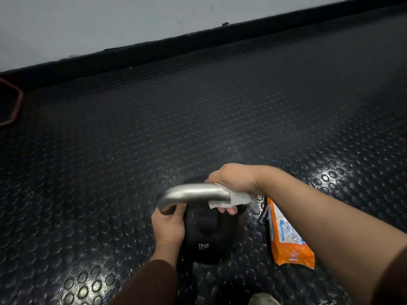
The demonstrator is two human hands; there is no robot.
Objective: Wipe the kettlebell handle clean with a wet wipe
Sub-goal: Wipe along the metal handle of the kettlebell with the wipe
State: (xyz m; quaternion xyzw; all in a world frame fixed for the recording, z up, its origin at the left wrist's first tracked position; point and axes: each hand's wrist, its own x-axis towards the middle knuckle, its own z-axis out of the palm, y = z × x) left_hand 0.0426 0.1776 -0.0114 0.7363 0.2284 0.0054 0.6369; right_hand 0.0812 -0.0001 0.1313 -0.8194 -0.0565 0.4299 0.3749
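Note:
A black kettlebell (209, 238) stands on the studded rubber floor, its silver handle (193, 193) arching across the top. My right hand (233, 183) grips the right end of the handle with a white wet wipe (233, 200) wrapped between palm and metal. My left hand (169, 225) holds the left leg of the handle where it meets the body, thumb and fingers curled round it. The far side of the kettlebell is hidden behind the handle and my hands.
An orange and white pack of wet wipes (286, 238) lies on the floor just right of the kettlebell, under my right forearm. A dark hexagonal weight with a red rim (11, 106) sits at the far left by the white wall (88, 25).

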